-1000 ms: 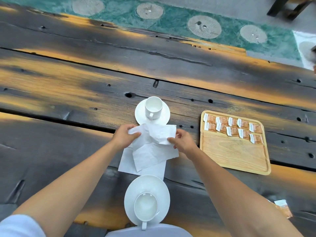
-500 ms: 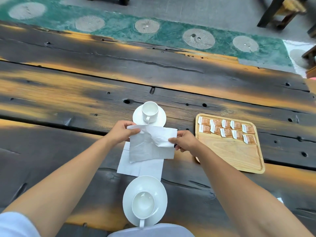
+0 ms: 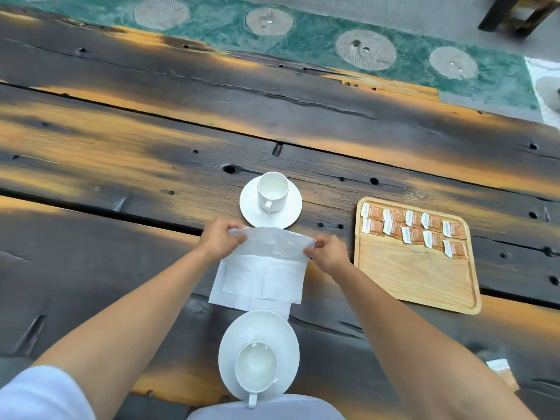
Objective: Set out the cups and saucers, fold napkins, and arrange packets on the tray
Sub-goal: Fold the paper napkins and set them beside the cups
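My left hand [image 3: 216, 241] and right hand [image 3: 328, 253] pinched the far corners of the napkin [image 3: 266, 274], between far saucer [image 3: 292, 207] and near saucer [image 3: 257, 324]; I judged both corners must travel evenly for a straight crease

A white paper napkin [image 3: 269, 268] is pinched at its two far corners by the left hand [image 3: 218, 237] and the right hand [image 3: 328, 253], its far edge raised above a second white napkin [image 3: 216, 294] beneath. Just beyond, a white ceramic cup [image 3: 272, 189] is stood upright on a round white saucer [image 3: 292, 212]. A nearer white cup [image 3: 256, 366] is seated on a nearer white saucer [image 3: 260, 327] (both handles toward the viewer). Orange-and-white packets [image 3: 415, 230] are laid in two rows at the far end of a pale wooden tray [image 3: 418, 277].
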Available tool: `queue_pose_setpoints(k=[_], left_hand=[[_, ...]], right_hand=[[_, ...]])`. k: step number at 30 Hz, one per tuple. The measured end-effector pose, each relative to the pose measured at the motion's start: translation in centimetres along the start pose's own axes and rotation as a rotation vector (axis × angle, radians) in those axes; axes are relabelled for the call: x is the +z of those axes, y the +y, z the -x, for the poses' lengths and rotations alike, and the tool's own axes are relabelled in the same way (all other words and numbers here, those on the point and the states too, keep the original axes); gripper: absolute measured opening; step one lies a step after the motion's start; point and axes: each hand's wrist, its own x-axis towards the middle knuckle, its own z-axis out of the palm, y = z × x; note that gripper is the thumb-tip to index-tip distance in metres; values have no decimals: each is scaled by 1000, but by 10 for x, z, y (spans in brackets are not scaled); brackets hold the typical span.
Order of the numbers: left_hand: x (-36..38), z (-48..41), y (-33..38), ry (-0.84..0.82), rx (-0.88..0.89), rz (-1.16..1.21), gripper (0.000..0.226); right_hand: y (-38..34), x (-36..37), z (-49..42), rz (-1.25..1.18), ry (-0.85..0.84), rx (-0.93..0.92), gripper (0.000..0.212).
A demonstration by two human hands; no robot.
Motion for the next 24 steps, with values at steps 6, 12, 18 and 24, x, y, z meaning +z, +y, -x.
queue_pose_setpoints(k=[6, 12, 18, 24], left_hand=[[7, -16, -13, 8, 9, -16, 13], [16, 3, -50, -99, 153, -170, 28], [26, 17, -72, -188, 157, -375, 33], [28, 17, -70, -310, 111, -525, 57]], right_hand=[[8, 7, -18, 38, 33, -18, 24], [31, 16, -12, 154, -63, -76, 22], [47, 34, 0, 302, -122, -77, 28], [46, 39, -4, 401, -194, -38, 43]])
